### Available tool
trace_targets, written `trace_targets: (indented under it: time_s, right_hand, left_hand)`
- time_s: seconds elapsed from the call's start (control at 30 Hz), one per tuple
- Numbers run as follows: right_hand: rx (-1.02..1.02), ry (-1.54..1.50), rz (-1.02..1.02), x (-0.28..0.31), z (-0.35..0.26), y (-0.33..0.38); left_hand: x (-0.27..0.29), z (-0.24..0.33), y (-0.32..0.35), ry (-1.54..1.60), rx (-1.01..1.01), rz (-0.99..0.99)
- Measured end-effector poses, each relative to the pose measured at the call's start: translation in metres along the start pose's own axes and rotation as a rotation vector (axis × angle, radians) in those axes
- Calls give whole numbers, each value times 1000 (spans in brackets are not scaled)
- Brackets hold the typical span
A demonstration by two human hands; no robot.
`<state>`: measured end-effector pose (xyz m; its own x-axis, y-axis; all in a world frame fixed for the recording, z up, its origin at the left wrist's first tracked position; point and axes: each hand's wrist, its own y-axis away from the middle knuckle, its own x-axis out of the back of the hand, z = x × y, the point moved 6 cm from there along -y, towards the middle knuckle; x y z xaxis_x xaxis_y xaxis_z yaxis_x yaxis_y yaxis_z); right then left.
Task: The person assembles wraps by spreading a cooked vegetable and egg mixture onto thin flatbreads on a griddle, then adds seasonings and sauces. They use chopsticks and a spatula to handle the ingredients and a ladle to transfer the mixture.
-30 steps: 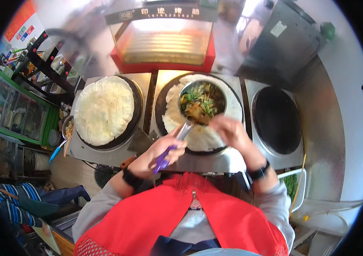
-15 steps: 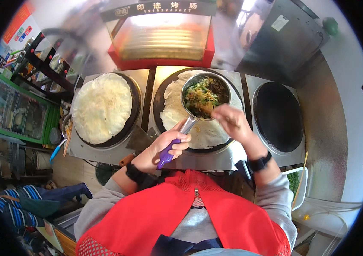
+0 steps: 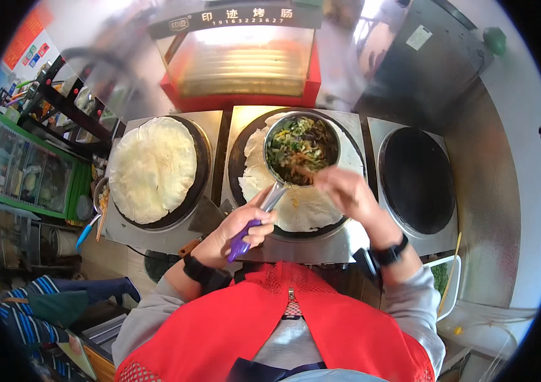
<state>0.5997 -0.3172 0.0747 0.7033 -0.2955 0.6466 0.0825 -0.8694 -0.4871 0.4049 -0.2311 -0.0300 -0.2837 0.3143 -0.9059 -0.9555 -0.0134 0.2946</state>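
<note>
My left hand [image 3: 243,226] is wrapped round the purple handle [image 3: 238,248] of a small metal saucepan [image 3: 266,159]. The pan is raised above the middle round griddle and is filled with a mix of chopped greens and brownish shreds [image 3: 301,148]. At the pan's lower right rim is my right hand [image 3: 350,191], its fingers closed and smeared by motion. What it grips, perhaps a thin utensil dipping into the mix, is too blurred to name. Below the pan a thin pale flatbread [image 3: 308,213] with uneven edges lies on the middle griddle [image 3: 236,159], partly hidden by pan and hands.
A second round flatbread [image 3: 152,169] covers most of the left griddle. On the right stands a bare black griddle [image 3: 416,181]. A flat scraper [image 3: 205,215] rests between left and middle griddles. Behind is a red-framed glass roller grill [image 3: 238,63]; a blue-handled ladle [image 3: 86,232] sits far left.
The pan has shifted slightly left in the picture and its contents look rearranged. My left hand keeps its grip on the handle; my right hand stays by the rim, still blurred.
</note>
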Motion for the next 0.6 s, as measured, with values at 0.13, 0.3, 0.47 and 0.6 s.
trace_targets:
  time_s: [0.13, 0.3, 0.47, 0.6]
  right_hand:
    - [-155, -89, 50, 7, 5, -1]
    - [-111, 12, 80, 3, 9, -8]
    - [-86, -74, -72, -11, 1, -12]
    - [-146, -17, 55, -1, 6, -7]
  left_hand:
    - [1, 8, 18, -11, 18, -120]
    - [14, 3, 1, 65, 19, 25]
    - [19, -1, 1, 49, -17, 33]
    - [12, 8, 26, -58, 25, 47]
